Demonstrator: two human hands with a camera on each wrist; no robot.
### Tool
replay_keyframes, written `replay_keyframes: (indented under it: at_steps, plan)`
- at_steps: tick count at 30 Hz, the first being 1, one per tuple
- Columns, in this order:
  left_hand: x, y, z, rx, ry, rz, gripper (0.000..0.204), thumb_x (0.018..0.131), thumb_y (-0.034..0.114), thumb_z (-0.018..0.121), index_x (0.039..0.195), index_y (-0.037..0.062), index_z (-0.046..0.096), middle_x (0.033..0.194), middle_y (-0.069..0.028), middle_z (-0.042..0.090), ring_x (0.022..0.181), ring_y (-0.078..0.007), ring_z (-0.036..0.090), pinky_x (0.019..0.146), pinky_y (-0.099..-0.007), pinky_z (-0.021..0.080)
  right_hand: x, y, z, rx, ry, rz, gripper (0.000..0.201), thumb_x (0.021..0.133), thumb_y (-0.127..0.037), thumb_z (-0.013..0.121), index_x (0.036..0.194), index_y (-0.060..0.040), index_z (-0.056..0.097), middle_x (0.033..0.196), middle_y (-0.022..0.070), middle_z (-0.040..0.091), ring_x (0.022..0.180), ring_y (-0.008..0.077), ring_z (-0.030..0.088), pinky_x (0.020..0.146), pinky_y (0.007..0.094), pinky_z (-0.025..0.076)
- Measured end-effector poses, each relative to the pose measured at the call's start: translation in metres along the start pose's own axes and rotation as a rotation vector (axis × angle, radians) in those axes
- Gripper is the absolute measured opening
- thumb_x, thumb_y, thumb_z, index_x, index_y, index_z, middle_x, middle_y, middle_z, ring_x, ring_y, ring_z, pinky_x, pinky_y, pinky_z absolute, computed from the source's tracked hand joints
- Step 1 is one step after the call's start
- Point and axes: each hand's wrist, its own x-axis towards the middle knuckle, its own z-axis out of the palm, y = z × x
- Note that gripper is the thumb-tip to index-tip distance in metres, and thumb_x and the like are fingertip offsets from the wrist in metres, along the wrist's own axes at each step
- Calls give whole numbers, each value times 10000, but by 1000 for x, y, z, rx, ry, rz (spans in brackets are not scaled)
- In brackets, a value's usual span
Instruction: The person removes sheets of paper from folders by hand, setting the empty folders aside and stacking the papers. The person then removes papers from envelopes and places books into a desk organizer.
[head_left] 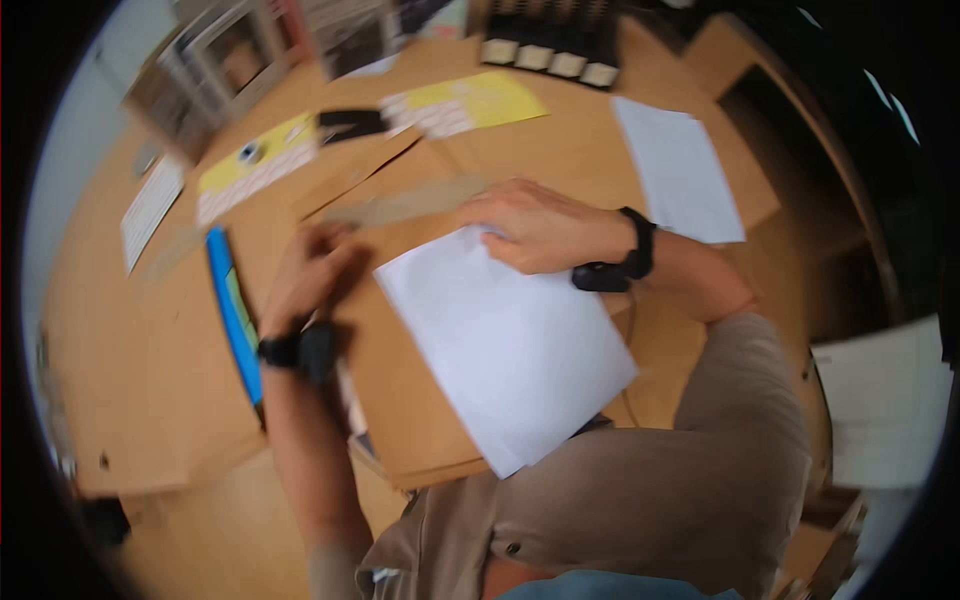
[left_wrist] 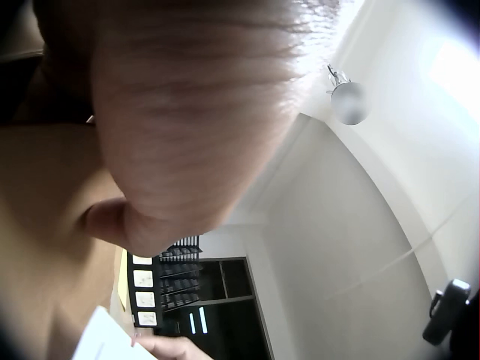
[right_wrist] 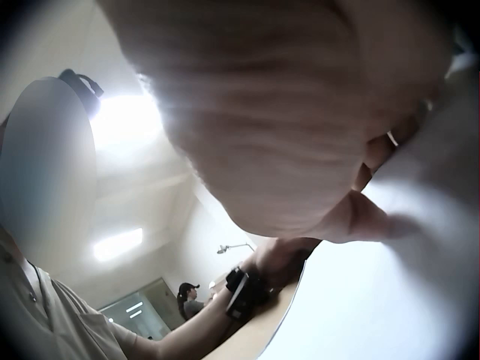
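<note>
White paper sheets point(head_left: 510, 350) lie at a slant over a brown cardboard folder point(head_left: 415, 400) at the front of the desk. My right hand point(head_left: 545, 225) grips the sheets near their top edge, with the thumb on the upper face in the right wrist view. At the folder's left side, my left hand point(head_left: 315, 270) holds its edge with bent fingers. The left wrist view shows the left thumb point(left_wrist: 112, 223) pressed on the brown surface, while the other fingers are mostly in shadow. The folder's lower edge looks layered.
A blue folder point(head_left: 230, 300) lies left of the left forearm. Beyond are yellow-and-pink sheets point(head_left: 470, 100), a black object point(head_left: 350, 125), a white keyboard point(head_left: 152, 215) and a black organizer point(head_left: 550, 45). More white paper point(head_left: 680, 170) rests on the right. Another person point(right_wrist: 191, 300) appears in the background.
</note>
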Motion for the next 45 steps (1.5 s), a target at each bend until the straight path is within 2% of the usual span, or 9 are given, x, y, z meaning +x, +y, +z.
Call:
replay_keyframes:
  at_steps: [6, 8, 11, 18, 28, 34, 38, 40, 45]
  plan:
    - [13, -24, -10, -81, 47, 72, 177, 1006, 206, 644, 1095, 60, 690, 756, 98, 517, 677, -17, 444, 617, -215, 344, -53, 64, -138, 18, 345, 52, 283, 898, -50, 583, 1131, 38, 716, 941, 190, 745, 822, 318, 696, 778, 415, 560]
    - [19, -30, -9, -107, 72, 102, 170, 1004, 188, 624, 1071, 51, 699, 755, 101, 491, 666, -17, 408, 617, -206, 327, -71, 92, -194, -257, 503, 282, 210, 875, -109, 597, 991, -15, 745, 909, 203, 737, 810, 376, 688, 780, 422, 564]
    - [18, -27, -5, -217, 121, 160, 132, 991, 156, 598, 987, 63, 693, 761, 84, 548, 667, -16, 468, 596, -211, 365, -102, 180, -248, -631, 338, 566, 242, 888, -127, 596, 996, -28, 788, 979, 233, 765, 912, 414, 725, 845, 464, 574]
    - [8, -8, -3, -270, 136, 138, 97, 960, 121, 587, 909, 72, 654, 766, 72, 563, 680, -15, 484, 603, -206, 355, -131, 276, -229, -659, 107, 914, 322, 873, -54, 559, 1059, -37, 821, 1120, 287, 761, 1087, 493, 711, 979, 560, 551]
    - [15, -24, -6, -206, 147, 67, 194, 992, 135, 612, 1123, 39, 717, 841, 73, 590, 746, -20, 518, 668, -207, 401, -138, 313, -138, -1117, 76, 716, 241, 916, -75, 603, 1040, -85, 809, 1159, 160, 748, 1190, 361, 640, 1027, 522, 478]
    - [12, -21, -5, -179, 163, 65, 258, 990, 141, 627, 1202, 15, 703, 905, 54, 619, 798, -37, 545, 727, -218, 431, -172, 293, -125, -740, 595, 604, 355, 948, -101, 576, 1245, -35, 760, 1324, 194, 690, 1312, 416, 570, 1110, 509, 445]
    - [10, -17, -5, -148, 120, 64, 298, 983, 163, 639, 1226, 2, 700, 957, 30, 636, 869, -70, 561, 817, -246, 450, -260, 341, -132, -482, 663, 989, 752, 910, -577, 714, 1297, 68, 698, 1493, 281, 599, 1411, 376, 550, 1169, 461, 428]
    - [10, -16, -5, -134, 116, 60, 320, 979, 170, 644, 1244, -3, 696, 981, 22, 641, 892, -80, 564, 846, -256, 452, -291, 300, -123, -429, 625, 1179, 905, 837, -702, 735, 1255, 100, 699, 1417, 314, 644, 1337, 353, 625, 1113, 450, 480]
    - [8, -10, -2, -96, 116, 31, 367, 974, 174, 652, 1287, -16, 684, 1054, 3, 653, 937, -97, 575, 900, -273, 459, -367, 278, -106, -162, 622, 1263, 619, 856, -564, 780, 894, 52, 749, 806, 170, 713, 771, 261, 687, 697, 426, 517]
